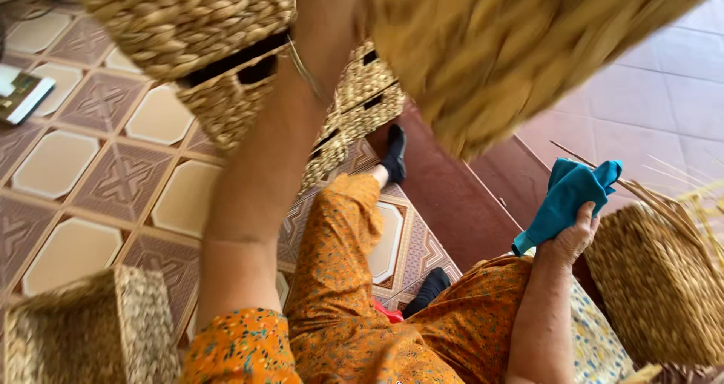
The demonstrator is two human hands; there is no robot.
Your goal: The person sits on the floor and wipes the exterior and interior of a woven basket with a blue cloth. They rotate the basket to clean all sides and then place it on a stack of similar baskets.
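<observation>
Hands: right point(575, 237) clenched around teal cloth point(567, 199); left hidden, grip unclear, raised at blurred woven basket point(498, 44).
Cloth: just left of another basket point(656, 286).

A blue cloth point(569, 195) is gripped in the right hand point(575, 237). A large woven basket point(513, 44), blurred, is raised by the left arm, its hand hidden.

Raised overhead, upper right: blurred basket point(513, 52), left arm reaching up to it, hand hidden. Stacked baskets point(211, 44) at upper left, more behind the arm. Cloth point(567, 199) gripped in right hand point(573, 237), just left of another basket point(664, 286). Fourth basket point(83, 331) on floor point(75, 165), lower left.
</observation>
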